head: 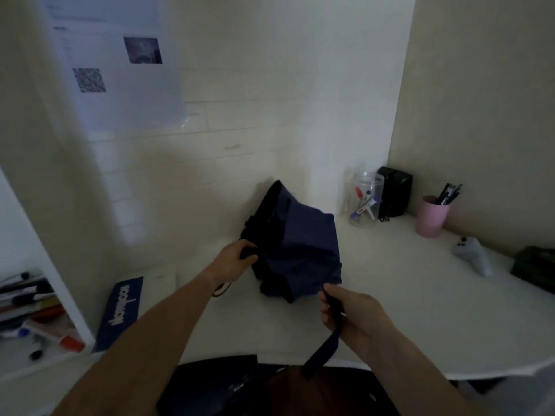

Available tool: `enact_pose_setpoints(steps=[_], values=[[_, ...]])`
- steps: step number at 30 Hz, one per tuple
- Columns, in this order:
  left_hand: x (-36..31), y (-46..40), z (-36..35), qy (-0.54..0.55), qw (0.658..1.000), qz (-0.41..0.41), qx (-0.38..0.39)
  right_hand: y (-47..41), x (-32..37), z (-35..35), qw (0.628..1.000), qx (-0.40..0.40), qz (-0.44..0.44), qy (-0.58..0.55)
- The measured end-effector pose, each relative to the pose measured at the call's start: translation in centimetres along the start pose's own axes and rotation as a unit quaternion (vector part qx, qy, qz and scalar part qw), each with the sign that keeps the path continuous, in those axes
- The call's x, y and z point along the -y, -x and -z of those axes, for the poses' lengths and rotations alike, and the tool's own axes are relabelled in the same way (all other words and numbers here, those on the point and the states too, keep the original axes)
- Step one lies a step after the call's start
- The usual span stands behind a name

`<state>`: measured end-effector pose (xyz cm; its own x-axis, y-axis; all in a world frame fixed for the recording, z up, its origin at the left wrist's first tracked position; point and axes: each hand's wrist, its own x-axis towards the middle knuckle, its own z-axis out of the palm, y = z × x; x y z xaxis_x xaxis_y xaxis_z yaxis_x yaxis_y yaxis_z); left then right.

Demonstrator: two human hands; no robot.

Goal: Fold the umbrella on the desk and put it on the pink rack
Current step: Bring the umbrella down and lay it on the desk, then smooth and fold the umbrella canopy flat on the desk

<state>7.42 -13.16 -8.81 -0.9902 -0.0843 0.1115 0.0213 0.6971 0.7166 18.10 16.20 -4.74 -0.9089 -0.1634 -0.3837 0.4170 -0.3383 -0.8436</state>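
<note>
head view: umbrella (pixel 300 244) collapsed but canopy loose and bunched, held just above the white counter (pixel 420 310). my left hand (pixel 232 261) grips the dark handle end; my right hand (pixel 345 313) pinches the closure strap (pixel 326 346), pulled toward me. i judge wrapping and fastening remain, then the rack, which i can't see. near the wall: clear marker jar (pixel 365 202), pink cup (pixel 431 216), grey controller (pixel 474 256), all well apart from the work.

Dim room before me, pale tiled wall (pixel 228 121) ahead, papers (pixel 120 70) taped up, white shelf unit (pixel 39 295) at my left, beige wall (pixel 480 115) at right
</note>
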Motion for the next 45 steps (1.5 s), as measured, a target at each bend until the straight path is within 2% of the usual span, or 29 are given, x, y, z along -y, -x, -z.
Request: enact_pose_setpoints(steps=[2, 4, 5, 7, 8, 10, 12, 15, 18, 20, 21, 22, 23, 24, 26, 29, 31, 33, 36, 38, 41, 43, 45], values=[[1.1, 1.1, -1.6, -0.068, 0.997, 0.039, -0.011, 0.8, -1.4, 0.8, 1.0, -0.004, -0.014, -0.008], [1.0, 2.9, -2.8, -0.125, 0.986, 0.056, -0.094, 1.4, -2.8, 1.5, 1.0, -0.007, -0.024, 0.007], [0.1, 4.4, -3.4, -0.127, 0.979, 0.033, -0.157, 1.6, -3.5, 2.0, 0.999, -0.014, -0.03, 0.02], [-2.7, 8.3, -4.6, -0.098, 0.955, -0.113, -0.255, 1.8, -5.0, 3.0, 0.998, -0.028, -0.044, 0.035], [-4.3, 10.5, -5.2, -0.1, 0.944, -0.192, -0.249, 1.8, -5.7, 3.5, 0.998, -0.03, -0.05, 0.037], [-6.1, 14.0, -6.6, -0.155, 0.933, -0.283, -0.158, 2.0, -6.8, 4.1, 0.997, -0.032, -0.057, 0.036], [-6.5, 15.6, -8.5, -0.246, 0.914, -0.306, -0.1, 2.3, -7.5, 4.7, 0.998, -0.027, -0.05, 0.035], [-6.5, 16.8, -10.2, -0.296, 0.899, -0.305, -0.108, 3.5, -7.7, 4.8, 0.999, -0.02, -0.016, 0.038], [-6.0, 17.6, -10.7, -0.324, 0.876, -0.338, -0.112, 4.7, -8.1, 4.8, 0.998, -0.02, 0.003, 0.066], [-5.0, 18.1, -10.8, -0.354, 0.853, -0.366, -0.112, 4.5, -8.9, 5.3, 0.988, -0.045, 0.037, 0.146], [-4.6, 18.1, -10.6, -0.366, 0.845, -0.373, -0.11, 3.9, -9.2, 5.8, 0.962, -0.08, 0.099, 0.241], [-4.2, 18.2, -10.4, -0.37, 0.844, -0.373, -0.106, 3.4, -9.4, 6.2, 0.912, -0.107, 0.185, 0.349], [-3.9, 18.2, -10.1, -0.37, 0.846, -0.372, -0.101, 2.8, -9.3, 6.6, 0.847, -0.11, 0.276, 0.44], [-3.6, 18.3, -9.8, -0.371, 0.848, -0.368, -0.094, 2.2, -9.0, 6.9, 0.779, -0.087, 0.358, 0.507], [-3.1, 18.5, -9.6, -0.384, 0.847, -0.36, -0.079, 1.0, -8.2, 7.2, 0.674, -0.016, 0.434, 0.598], [-2.2, 18.5, -9.1, -0.375, 0.85, -0.366, -0.055, -0.7, -7.6, 7.7, 0.606, 0.024, 0.464, 0.646], [-1.4, 18.6, -8.9, -0.362, 0.853, -0.373, -0.038, -1.4, -7.8, 8.2, 0.58, 0.038, 0.483, 0.655], [-1.1, 18.7, -8.4, -0.347, 0.86, -0.373, -0.019, -1.4, -7.5, 8.3, 0.59, 0.063, 0.479, 0.647], [-1.5, 18.6, -6.8, -0.261, 0.898, -0.354, 0.017, -1.5, -5.9, 7.6, 0.616, 0.075, 0.487, 0.614], [-2.2, 17.6, -6.1, -0.216, 0.916, -0.337, 0.002, -2.2, -4.7, 6.2, 0.621, 0.071, 0.498, 0.601], [-2.4, 15.3, -6.3, -0.251, 0.932, -0.262, 0.001, -4.6, -4.3, 4.9, 0.562, 0.093, 0.465, 0.678], [-1.7, 14.0, -6.7, -0.317, 0.925, -0.199, 0.063, -6.3, -4.5, 5.0, 0.52, 0.121, 0.388, 0.751], [-0.8, 13.1, -6.9, -0.346, 0.918, -0.158, 0.112, -7.6, -4.8, 5.3, 0.501, 0.135, 0.302, 0.8]])
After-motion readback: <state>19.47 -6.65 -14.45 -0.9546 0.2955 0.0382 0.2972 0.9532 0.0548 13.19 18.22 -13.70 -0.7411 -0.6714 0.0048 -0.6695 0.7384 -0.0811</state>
